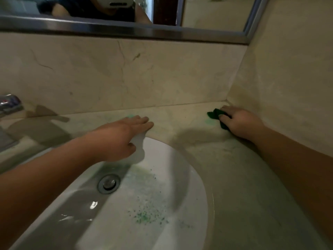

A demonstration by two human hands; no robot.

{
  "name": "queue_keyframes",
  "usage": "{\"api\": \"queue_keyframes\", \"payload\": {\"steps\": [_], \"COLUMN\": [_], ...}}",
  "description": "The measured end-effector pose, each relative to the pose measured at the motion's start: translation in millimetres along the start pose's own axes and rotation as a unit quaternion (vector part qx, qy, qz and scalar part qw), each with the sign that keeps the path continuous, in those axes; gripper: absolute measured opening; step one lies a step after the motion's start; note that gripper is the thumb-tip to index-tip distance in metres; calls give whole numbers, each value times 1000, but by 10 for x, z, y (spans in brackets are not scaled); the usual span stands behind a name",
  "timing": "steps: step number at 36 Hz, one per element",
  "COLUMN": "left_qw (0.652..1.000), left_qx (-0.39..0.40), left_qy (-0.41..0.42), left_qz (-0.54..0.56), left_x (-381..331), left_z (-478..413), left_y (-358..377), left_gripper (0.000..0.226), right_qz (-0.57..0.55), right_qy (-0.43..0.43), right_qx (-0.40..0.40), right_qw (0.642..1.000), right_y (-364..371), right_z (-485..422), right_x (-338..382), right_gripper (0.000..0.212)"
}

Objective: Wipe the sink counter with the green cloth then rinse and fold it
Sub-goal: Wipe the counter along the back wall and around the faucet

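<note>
The green cloth [215,114] lies bunched on the beige sink counter [180,116] near the far right corner. My right hand [241,122] presses down on it, fingers curled over the cloth, most of which is hidden under the palm. My left hand [122,136] rests flat on the counter at the far rim of the white sink [173,177], fingers together and stretched out, holding nothing. Green specks and a faint green smear dot the basin, and a pale green stain [207,121] marks the counter beside the cloth.
The chrome tap [10,103] stands at the far left. The drain [109,183] sits in the basin's middle. A marble backsplash [126,73] and side wall [288,78] close the counter at back and right. A metal-framed mirror [126,30] hangs above.
</note>
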State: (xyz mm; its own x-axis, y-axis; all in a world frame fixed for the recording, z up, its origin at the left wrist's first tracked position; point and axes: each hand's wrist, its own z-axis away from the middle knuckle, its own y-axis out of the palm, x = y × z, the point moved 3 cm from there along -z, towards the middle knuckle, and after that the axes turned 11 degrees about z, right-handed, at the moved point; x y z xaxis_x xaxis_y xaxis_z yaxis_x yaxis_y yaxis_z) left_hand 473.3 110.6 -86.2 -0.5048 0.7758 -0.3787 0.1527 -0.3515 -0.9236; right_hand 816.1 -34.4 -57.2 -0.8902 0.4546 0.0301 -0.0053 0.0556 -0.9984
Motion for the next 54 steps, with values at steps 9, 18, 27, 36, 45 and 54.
{"api": "queue_keyframes", "payload": {"steps": [9,18,27,36,45,54], "left_qw": [999,999,999,997,996,996], "left_qx": [31,35,33,29,33,31], "left_qy": [-10,-17,1,-8,-19,-21], "left_qz": [28,28,39,66,76,83], "left_x": [-6,-87,-44,48,23,23], "left_z": [-5,60,13,-6,-4,-17], "left_y": [-30,-96,-80,-77,-108,-100], "left_gripper": [98,100,96,99,101,101], "right_qz": [-54,-230,53,-33,-24,82], "right_qy": [-222,-192,-11,-167,-187,35], "right_qx": [-18,-32,15,-28,-179,-19], "right_qw": [973,953,998,985,966,996], "right_y": [55,-413,-46,101,-608,111], "right_z": [526,1075,499,790,824,158], "right_x": [1299,1558,447,1708,939,13], "right_gripper": [37,21,46,41,36,49]}}
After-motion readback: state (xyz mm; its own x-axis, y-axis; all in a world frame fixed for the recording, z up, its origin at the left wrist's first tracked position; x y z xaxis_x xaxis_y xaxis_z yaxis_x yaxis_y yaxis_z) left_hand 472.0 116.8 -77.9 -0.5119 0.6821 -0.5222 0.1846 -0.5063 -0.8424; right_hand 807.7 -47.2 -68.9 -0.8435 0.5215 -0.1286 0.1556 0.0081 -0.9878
